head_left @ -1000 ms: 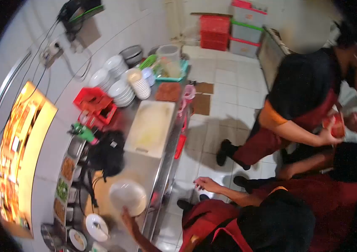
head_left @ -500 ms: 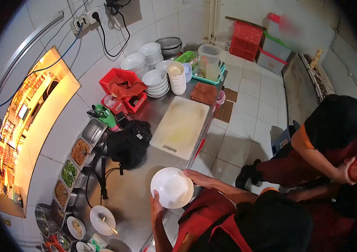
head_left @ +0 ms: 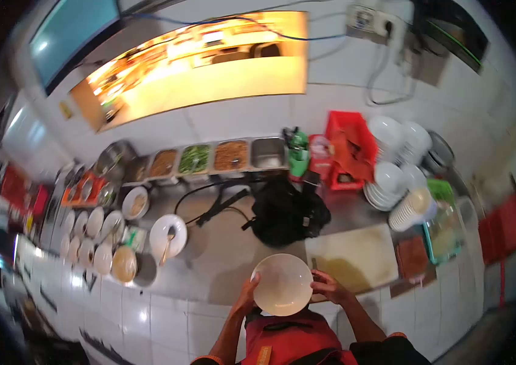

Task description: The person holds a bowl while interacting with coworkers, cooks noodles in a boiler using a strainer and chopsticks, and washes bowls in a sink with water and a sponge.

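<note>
White light catches 1 bowl [head_left: 282, 285], its rim pinched by the left hand [head_left: 247, 294] and right hand [head_left: 331, 288].

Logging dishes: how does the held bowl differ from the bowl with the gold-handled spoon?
The held bowl is between the left hand and right hand; the spoon bowl rests on the counter. The held bowl looks empty; the spoon bowl holds the spoon. Both look pale, round.
</note>
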The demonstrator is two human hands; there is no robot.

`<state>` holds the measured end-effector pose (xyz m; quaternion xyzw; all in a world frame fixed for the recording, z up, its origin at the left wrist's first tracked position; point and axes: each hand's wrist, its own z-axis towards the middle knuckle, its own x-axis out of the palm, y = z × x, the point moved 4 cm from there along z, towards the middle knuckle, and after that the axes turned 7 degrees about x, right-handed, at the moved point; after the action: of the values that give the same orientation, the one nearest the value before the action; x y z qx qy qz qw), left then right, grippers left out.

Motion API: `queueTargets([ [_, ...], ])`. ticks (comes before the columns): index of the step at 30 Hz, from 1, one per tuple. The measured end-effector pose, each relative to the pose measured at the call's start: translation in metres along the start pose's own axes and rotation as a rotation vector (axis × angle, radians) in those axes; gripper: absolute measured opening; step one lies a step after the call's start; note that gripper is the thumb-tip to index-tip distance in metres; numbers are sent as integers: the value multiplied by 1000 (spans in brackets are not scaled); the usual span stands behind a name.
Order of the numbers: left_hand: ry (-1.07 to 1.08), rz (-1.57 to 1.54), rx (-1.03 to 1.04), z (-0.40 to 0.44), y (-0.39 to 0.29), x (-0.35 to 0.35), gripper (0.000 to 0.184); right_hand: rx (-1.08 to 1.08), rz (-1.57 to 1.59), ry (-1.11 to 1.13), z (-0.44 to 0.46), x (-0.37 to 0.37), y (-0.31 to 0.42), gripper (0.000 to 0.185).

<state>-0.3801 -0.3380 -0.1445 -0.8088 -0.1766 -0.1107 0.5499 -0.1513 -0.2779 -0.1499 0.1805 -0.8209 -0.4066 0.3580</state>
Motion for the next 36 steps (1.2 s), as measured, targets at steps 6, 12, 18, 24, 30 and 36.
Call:
queueTargets([
  [6, -334, -34, 182, -20, 47, -17, 58, -225, -492, -389, -2, -64, 59, 53],
  [12, -380, -205, 244, -59, 39, -1, 61, -456, -1308, -1721, -114, -188, 204, 82],
  [18, -397, -199, 296, -85, 55, -24, 57, 92, -1403, -1475, -124, -270, 238, 99],
  [24, -462, -254, 309, -98, 61, -28, 56, 101, -1509, -1176, -118, -306, 226, 103],
  [30, -363, -256, 340, -108, 61, -26, 58, -76, -1394, -1343, -129, -276, 206, 98],
  [36, -387, -319, 252, -110, 63, -25, 58, -744, -1469, -1424, -120, -150, 194, 63],
])
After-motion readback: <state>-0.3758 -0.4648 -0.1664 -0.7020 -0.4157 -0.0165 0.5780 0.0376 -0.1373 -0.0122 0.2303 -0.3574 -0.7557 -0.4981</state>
